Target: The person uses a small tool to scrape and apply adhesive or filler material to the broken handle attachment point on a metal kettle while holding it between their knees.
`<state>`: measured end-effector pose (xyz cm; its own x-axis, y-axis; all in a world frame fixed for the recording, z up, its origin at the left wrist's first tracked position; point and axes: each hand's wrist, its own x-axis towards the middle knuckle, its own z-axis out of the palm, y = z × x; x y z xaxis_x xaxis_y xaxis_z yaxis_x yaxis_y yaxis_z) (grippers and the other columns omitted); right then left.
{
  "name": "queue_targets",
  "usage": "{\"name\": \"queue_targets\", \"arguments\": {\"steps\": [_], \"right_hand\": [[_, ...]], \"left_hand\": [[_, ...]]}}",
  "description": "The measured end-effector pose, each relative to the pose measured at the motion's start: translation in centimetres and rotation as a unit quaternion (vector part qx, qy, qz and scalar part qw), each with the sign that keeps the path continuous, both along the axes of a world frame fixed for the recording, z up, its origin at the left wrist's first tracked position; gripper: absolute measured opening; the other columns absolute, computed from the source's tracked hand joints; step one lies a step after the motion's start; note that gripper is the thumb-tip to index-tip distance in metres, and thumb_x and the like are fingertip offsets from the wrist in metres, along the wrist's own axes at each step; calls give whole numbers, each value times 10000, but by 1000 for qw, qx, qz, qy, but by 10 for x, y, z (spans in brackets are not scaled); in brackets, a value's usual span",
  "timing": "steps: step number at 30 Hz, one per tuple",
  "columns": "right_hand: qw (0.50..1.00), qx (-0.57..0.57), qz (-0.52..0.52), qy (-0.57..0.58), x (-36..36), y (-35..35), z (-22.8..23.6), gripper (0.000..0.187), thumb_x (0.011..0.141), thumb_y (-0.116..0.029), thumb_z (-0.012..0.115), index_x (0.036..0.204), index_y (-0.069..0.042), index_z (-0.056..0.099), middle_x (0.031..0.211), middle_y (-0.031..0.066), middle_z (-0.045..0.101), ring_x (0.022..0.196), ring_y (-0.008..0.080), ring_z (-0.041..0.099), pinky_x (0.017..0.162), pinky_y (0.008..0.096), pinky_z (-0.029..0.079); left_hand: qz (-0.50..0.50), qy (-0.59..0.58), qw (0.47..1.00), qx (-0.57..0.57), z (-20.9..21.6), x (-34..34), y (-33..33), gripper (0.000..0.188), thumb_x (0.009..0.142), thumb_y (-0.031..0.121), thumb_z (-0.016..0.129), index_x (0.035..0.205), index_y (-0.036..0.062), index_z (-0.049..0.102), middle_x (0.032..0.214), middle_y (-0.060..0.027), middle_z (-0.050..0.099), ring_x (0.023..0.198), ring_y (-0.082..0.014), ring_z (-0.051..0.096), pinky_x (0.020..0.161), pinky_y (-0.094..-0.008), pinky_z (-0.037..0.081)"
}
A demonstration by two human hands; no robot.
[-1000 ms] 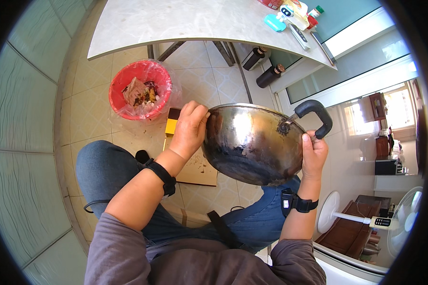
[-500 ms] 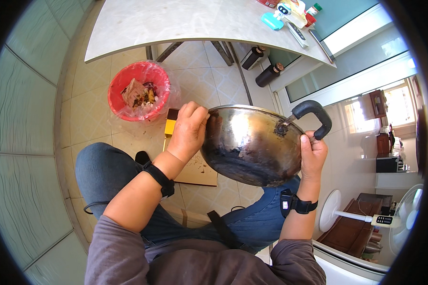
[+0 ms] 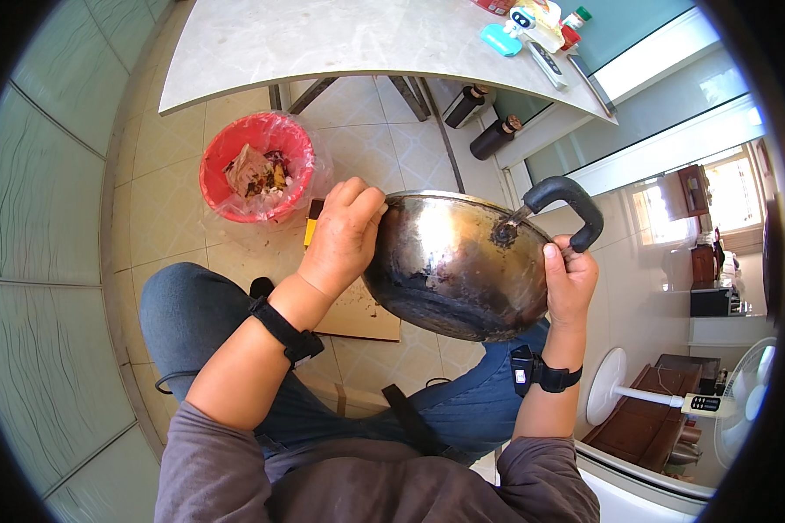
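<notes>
A metal cooking pot (image 3: 449, 261) is held up tilted over my lap, its scorched, blackened outside facing me. Its rim points away, so the inside is hidden. One black loop handle (image 3: 576, 205) sticks out at the upper right. My left hand (image 3: 349, 231) grips the pot's left rim, fingers curled over the edge and tips out of sight. My right hand (image 3: 571, 279) holds the right side below the handle, thumb on the outer wall and the other fingers mostly behind.
A red lined bin (image 3: 301, 179) with scraps stands on the tiled floor, left of the pot. Beneath the pot lies a flat tan board (image 3: 358, 315) with dark crumbs. Ahead is a pale table (image 3: 323, 39); two dark bottles (image 3: 494, 138) stand beneath its right end. A white fan (image 3: 606, 388) is at right.
The pot has shifted and turned slightly, its handle swinging a little left. My left hand has moved slightly up and right along with it. Both hands keep their hold.
</notes>
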<state>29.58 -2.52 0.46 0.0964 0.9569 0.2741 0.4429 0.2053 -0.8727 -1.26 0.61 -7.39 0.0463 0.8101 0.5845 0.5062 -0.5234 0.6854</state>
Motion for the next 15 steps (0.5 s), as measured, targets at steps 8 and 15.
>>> {"name": "queue_targets", "arguments": {"steps": [8,15], "right_hand": [[1000,-6,6,-5,-10,-3,4,134,913,-113,720,912,5,656,777,-19,604,699,59,520,660,227,427],[1000,6,-16,-12,-5,1,-2,134,915,-112,717,917,6,655,794,-13,615,701,56,526,663,224,431]], "left_hand": [[2,49,998,35,18,4,1,116,809,-12,617,877,67,566,865,-115,520,862,-343,531,778,-420,454],[14,58,998,-1,4,-8,-1,107,820,-27,618,881,40,560,866,-141,516,859,-371,528,756,-443,453]]}}
